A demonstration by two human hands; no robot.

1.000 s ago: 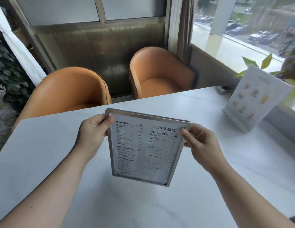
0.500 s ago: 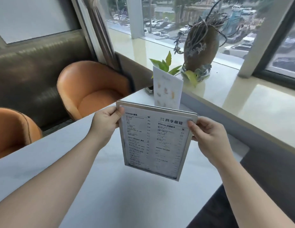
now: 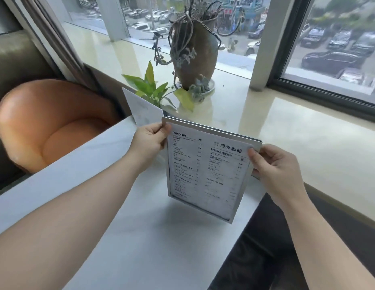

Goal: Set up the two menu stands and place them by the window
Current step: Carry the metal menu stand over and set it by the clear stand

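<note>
I hold a metal-framed menu stand (image 3: 205, 172) with a printed drinks list upright above the white table (image 3: 140, 237), near its window end. My left hand (image 3: 149, 141) grips its upper left edge and my right hand (image 3: 272, 166) grips its upper right edge. A second menu stand (image 3: 143, 110), white with faint drink pictures, stands on the table's far corner by the window sill, partly hidden behind my left hand and the held menu.
A small green leafy plant (image 3: 153, 86) and a large brown vase with trailing stems (image 3: 194, 51) sit on the beige window sill (image 3: 308, 139). An orange chair (image 3: 50, 124) stands left of the table. A dark bench seat (image 3: 272, 248) lies at lower right.
My view has swung right toward the window. The held menu has moved with my hands toward the table's window end, close to the white menu stand. Both grips are unchanged.
</note>
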